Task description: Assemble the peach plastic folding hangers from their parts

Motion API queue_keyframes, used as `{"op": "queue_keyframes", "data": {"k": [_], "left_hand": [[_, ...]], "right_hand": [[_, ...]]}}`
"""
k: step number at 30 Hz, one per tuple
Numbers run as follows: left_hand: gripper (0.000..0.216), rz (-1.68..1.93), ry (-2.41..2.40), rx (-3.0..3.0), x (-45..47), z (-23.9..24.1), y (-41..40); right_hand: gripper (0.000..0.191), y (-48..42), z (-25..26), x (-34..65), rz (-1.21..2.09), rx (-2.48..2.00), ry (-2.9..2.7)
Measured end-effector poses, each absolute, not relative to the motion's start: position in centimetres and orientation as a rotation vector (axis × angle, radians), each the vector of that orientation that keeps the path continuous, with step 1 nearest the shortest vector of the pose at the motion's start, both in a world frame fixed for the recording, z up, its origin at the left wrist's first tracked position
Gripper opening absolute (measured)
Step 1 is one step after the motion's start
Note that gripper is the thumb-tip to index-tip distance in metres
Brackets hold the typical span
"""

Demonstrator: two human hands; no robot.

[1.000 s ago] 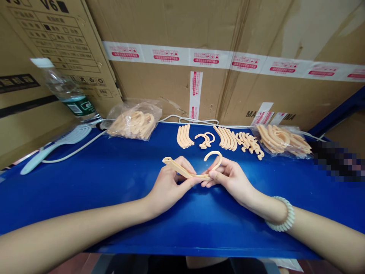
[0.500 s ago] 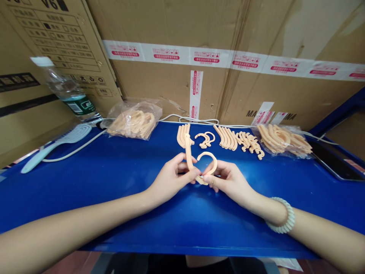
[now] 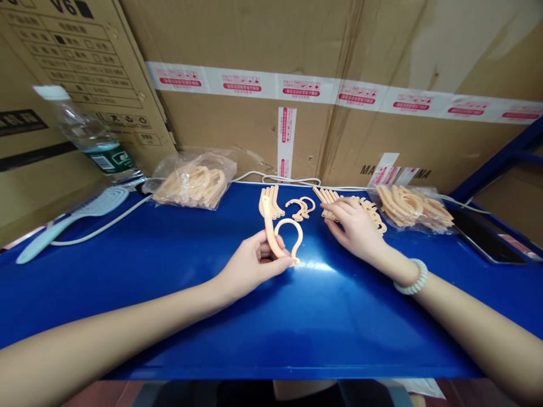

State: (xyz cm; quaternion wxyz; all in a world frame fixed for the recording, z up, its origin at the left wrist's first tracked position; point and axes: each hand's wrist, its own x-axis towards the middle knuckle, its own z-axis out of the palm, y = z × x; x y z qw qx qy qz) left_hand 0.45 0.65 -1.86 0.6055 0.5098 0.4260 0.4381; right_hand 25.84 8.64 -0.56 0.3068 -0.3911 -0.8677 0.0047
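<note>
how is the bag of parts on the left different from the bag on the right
The left bag lies near the water bottle, away from both hands; the right bag lies beyond the right hand. The left bag looks crumpled and puffed; the right bag lies flatter. Both are clear plastic holding peach-coloured curved parts.

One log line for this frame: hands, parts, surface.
left hand: holds joined arm and hook | right hand: on row of arms, open | table: blue | bags: two, at back
</note>
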Motion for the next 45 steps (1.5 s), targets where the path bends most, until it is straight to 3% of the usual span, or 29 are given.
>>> {"op": "queue_keyframes", "data": {"k": [2, 4, 12, 18, 25, 28, 30, 35, 40, 45], "left_hand": [[0.038, 1.014, 0.986, 1.182, 0.4, -1.9, 0.7], [0.038, 1.009, 0.984, 1.186, 0.4, -2.0, 0.7], [0.038, 1.021, 0.995, 1.203, 0.3, -1.8, 0.6], [0.041, 1.04, 0.949, 1.181, 0.4, -1.8, 0.6], [0.044, 1.054, 0.923, 1.154, 0.4, -1.8, 0.7], [0.044, 1.062, 0.93, 1.155, 0.4, -1.8, 0.7], [0.043, 1.067, 0.929, 1.169, 0.3, -1.9, 0.8], [0.044, 1.075, 0.922, 1.207, 0.2, -2.2, 0.9], [0.044, 1.068, 0.918, 1.231, 0.0, -2.4, 0.9], [0.042, 1.024, 0.852, 1.258, -0.1, -2.3, 1.0]], "right_hand": [[0.037, 10.2, -0.9, 27.0, -0.304, -1.124, -2.44], [0.037, 10.8, -1.5, 27.5, -0.396, -1.168, -2.531], [0.027, 9.8, -1.7, 26.3, -0.275, -0.954, -2.558], [0.022, 8.4, -0.6, 25.4, 0.192, -0.965, -2.082], [0.031, 4.0, 0.4, 23.0, 1.213, -0.914, -1.354], [0.03, 3.2, 0.0, 22.6, 1.489, -0.917, -1.15], [0.029, 3.2, -0.3, 22.6, 1.567, -0.927, -1.067], [0.047, 3.2, -0.6, 22.3, 1.756, -0.868, -0.94], [0.03, 2.5, -1.2, 21.8, 1.851, -0.79, -1.064], [0.028, 2.4, -1.6, 21.6, 1.841, -0.813, -1.191]]}}
